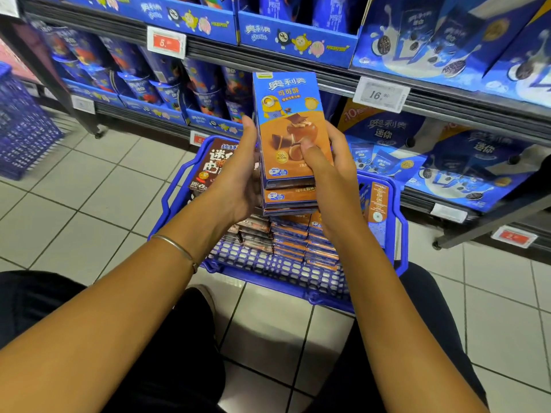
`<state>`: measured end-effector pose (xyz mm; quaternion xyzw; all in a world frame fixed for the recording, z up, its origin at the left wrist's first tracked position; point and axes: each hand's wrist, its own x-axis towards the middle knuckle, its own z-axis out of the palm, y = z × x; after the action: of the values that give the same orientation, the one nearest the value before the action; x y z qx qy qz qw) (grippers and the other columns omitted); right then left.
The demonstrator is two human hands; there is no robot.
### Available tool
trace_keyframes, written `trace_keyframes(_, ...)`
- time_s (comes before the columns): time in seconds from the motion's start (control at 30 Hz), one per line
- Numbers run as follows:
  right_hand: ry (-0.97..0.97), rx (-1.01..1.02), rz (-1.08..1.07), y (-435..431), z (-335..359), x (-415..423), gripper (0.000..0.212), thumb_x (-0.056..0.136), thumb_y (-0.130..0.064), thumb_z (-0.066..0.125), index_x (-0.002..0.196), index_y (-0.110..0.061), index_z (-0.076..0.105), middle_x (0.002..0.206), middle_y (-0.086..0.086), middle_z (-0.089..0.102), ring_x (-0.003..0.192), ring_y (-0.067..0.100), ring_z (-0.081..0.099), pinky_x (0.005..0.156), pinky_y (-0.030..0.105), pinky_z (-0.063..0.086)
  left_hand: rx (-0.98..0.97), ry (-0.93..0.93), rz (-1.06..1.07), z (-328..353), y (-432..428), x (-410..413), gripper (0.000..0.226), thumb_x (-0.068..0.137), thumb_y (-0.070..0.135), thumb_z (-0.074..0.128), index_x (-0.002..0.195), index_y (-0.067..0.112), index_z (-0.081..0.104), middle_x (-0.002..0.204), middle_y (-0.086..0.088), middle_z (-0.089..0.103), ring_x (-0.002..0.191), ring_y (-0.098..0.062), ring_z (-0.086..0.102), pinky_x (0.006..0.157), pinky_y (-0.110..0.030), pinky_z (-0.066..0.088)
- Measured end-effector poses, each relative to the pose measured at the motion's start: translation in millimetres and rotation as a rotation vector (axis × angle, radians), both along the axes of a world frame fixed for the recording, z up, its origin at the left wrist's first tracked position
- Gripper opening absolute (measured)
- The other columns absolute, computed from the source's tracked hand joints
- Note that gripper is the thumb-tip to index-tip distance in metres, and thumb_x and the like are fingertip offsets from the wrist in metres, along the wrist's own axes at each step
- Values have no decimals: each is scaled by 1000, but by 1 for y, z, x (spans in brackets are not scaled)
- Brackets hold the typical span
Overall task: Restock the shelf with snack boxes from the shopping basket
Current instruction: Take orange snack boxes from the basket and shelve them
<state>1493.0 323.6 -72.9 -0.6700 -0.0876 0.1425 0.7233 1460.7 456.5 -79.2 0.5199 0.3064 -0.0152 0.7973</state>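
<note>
Spare basket: a second blue mesh basket (pixel 21 126) stands on the tiled floor at the view's 9 o'clock. What it holds cannot be seen.
Left hand: the left hand (pixel 241 171), with one thin bangle (pixel 179 248) on its wrist, grips the left edge of the held stack, fingers wrapped behind it.
Held stack: orange-and-blue snack boxes (pixel 289 126), at least three by their lower edges, are held face-up above the shopping basket, toward its 12 o'clock.
Right hand: the right hand (pixel 325 162) clasps the stack's right edge, thumb pressed on the top box's front.
Shopping basket: the blue shopping basket (pixel 176 189) sits on the floor before the shelf.
Basket contents: brown snack boxes (pixel 214 162) lie at its 10 o'clock. Two piles of orange boxes (pixel 298 236) fill the centre. One orange box (pixel 375 210) stands on edge at 3 o'clock.
Shelf: the shelf (pixel 268 59) carries blue cookie packs. A red price tag (pixel 166 43) is at 11 o'clock and a white price tag (pixel 381 93) at 2 o'clock.
</note>
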Motion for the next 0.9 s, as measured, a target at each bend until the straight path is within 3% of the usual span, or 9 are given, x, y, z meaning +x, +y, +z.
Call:
trace_keyframes(0.13,-31,-45,0,0,-3,0,43,90,-37,64,132,-35,58,117,-10,73,106,13,72,95,52,56,-125,-136,-68,0,-3,1,97,86,92,23,136,24,70,132,-16,72,122,-39,70,107,-64,51)
trace_keyframes(0.4,-77,-54,93,-1,-1,0,51,88,-35,67,137,-30,54,118,-6,73,104,15,73,94,51,58,-257,-273,-77,-6,4,-6,43,100,53,62,121,19,79,131,-14,73,119,-34,71,97,-49,57)
trace_keyframes(0.53,-2,-79,181,-3,1,3,61,85,-44,66,142,-36,46,138,8,58,114,22,68,98,51,55,-313,-278,-93,-5,6,-8,52,99,52,63,135,15,70,136,-16,70,121,-34,69,99,-52,55)
trace_keyframes(0.6,51,-84,227,-7,3,4,64,84,-48,66,144,-40,43,144,9,51,119,23,66,101,51,53,-315,-276,-86,-5,8,-8,42,99,44,65,129,16,73,131,-15,72,116,-34,71,95,-51,57)
trace_keyframes(0.7,109,46,275,-12,2,7,55,93,-46,63,144,-33,47,138,7,61,117,22,68,100,49,54,-297,-293,-60,-4,7,-7,32,100,33,62,122,14,75,124,-15,74,109,-34,73,95,-52,59)
trace_keyframes(0.8,185,85,187,-19,-4,16,51,92,-55,59,136,-29,57,131,3,68,116,17,68,91,42,56,-289,-301,-50,-1,8,-6,29,100,32,58,105,15,82,111,-12,79,98,-31,76,91,-48,61)
trace_keyframes(0.9,164,-104,-79,-32,-21,31,42,87,-58,65,117,-28,66,114,-8,71,106,8,68,89,37,53,-296,-310,-28,1,13,-5,28,99,31,60,97,16,84,105,-10,80,94,-29,77,89,-48,62)
